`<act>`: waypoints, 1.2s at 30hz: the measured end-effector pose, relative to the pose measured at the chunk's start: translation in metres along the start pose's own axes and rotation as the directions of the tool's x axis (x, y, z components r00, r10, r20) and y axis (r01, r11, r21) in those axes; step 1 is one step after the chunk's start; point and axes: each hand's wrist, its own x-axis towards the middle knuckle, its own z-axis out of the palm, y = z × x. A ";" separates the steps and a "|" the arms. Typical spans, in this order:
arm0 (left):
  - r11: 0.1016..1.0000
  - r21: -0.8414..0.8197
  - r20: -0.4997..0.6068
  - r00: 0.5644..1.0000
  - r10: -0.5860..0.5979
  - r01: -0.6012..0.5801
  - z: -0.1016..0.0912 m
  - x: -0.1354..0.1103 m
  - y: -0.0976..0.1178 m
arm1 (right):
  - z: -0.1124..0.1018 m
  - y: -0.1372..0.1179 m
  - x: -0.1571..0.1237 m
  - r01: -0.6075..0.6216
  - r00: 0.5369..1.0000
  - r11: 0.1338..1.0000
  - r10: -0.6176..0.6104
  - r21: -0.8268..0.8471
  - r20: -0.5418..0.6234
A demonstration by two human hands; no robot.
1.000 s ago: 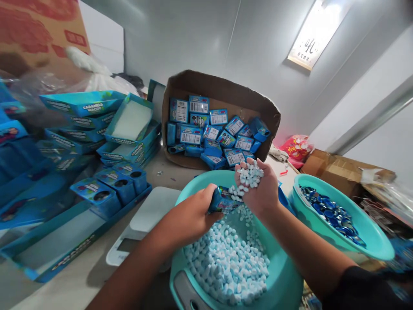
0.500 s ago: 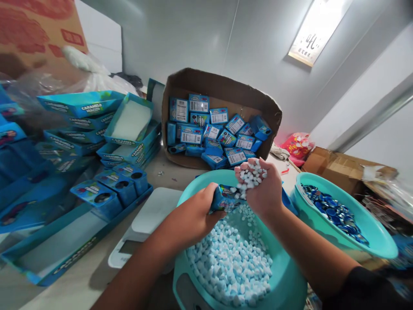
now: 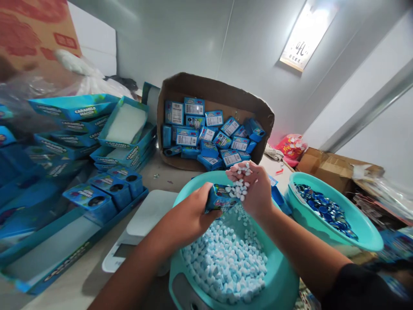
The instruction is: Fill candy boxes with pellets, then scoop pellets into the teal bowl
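My left hand (image 3: 189, 214) is shut around a small blue candy box (image 3: 219, 198), tilted with its open end toward my right hand. My right hand (image 3: 253, 189) is cupped and holds a small heap of pale blue-white candies (image 3: 239, 185), some trickling down at the box's end. Directly beneath both hands sits a teal basin (image 3: 190, 193), filled with many more of these candies (image 3: 226, 262). A second teal basin (image 3: 351, 228) to the right of my right arm holds shiny blue lids (image 3: 325, 211).
A cardboard box lid (image 3: 213, 86) packed with blue candy boxes stands behind the basin. Blue display trays (image 3: 54, 254) and stacked cartons fill the left side. A white kitchen scale (image 3: 148, 215) sits beside the basin, and brown cardboard cartons (image 3: 332, 172) stand at the right.
Fewer candies show in my right hand, which has tilted over the blue box. The whole scene has shifted slightly left in view as my head turned.
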 end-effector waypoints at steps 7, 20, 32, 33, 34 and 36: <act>1.000 0.025 0.003 1.000 -0.005 0.005 0.001 0.001 0.000 | -0.003 0.001 -0.002 0.071 0.996 0.997 -0.069 -0.029 0.065; 0.987 -0.117 0.021 0.994 0.111 -0.108 -0.004 0.003 -0.003 | -0.003 0.000 -0.010 0.171 0.951 0.978 -0.133 -0.117 0.280; 0.929 -0.359 0.161 0.975 0.153 -0.087 -0.014 0.003 -0.003 | -0.007 -0.002 -0.016 0.315 0.822 0.942 -0.212 -0.112 0.529; 0.927 -0.364 0.153 0.976 0.154 -0.089 -0.013 0.003 -0.004 | -0.009 -0.002 -0.016 0.347 0.809 0.931 -0.235 -0.115 0.539; 0.924 -0.372 0.145 0.977 0.157 -0.093 -0.013 0.003 -0.005 | -0.009 -0.002 -0.016 0.384 0.797 0.915 -0.263 -0.120 0.543; 0.917 -0.386 0.129 0.978 0.162 -0.101 -0.012 0.003 -0.006 | -0.011 -0.003 -0.016 0.456 0.776 0.878 -0.313 -0.144 0.548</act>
